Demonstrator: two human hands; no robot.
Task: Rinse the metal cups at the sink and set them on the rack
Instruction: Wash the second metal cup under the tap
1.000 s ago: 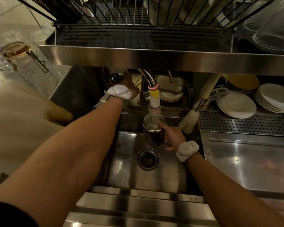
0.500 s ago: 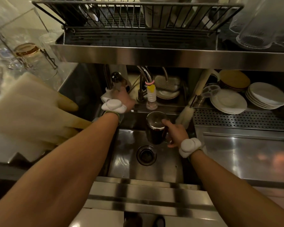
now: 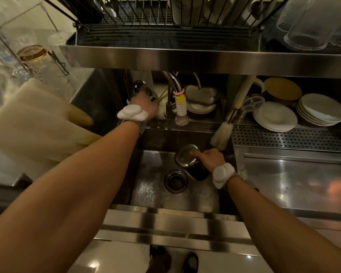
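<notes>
My right hand [image 3: 211,159] grips a metal cup [image 3: 186,158] over the steel sink [image 3: 156,192], just above and right of the drain [image 3: 175,180]. The cup is tilted, its open mouth turned up and to the left. My left hand [image 3: 146,103] reaches to the back of the sink and holds the tap handle [image 3: 140,85]; its fingers are partly hidden. The spout with its white and yellow nozzle [image 3: 180,109] hangs behind the cup, apart from it. The wire dish rack [image 3: 165,18] stands on the steel shelf overhead.
A bottle brush [image 3: 222,133] leans at the sink's back right. Stacks of white plates [image 3: 275,116] sit on the perforated drainer to the right. Glasses [image 3: 307,22] fill the shelf's right end; glassware and white boards [image 3: 37,119] lie on the left.
My right hand has lowered the cup from under the nozzle down toward the drain and tilted it. My left hand has stayed at the tap handle.
</notes>
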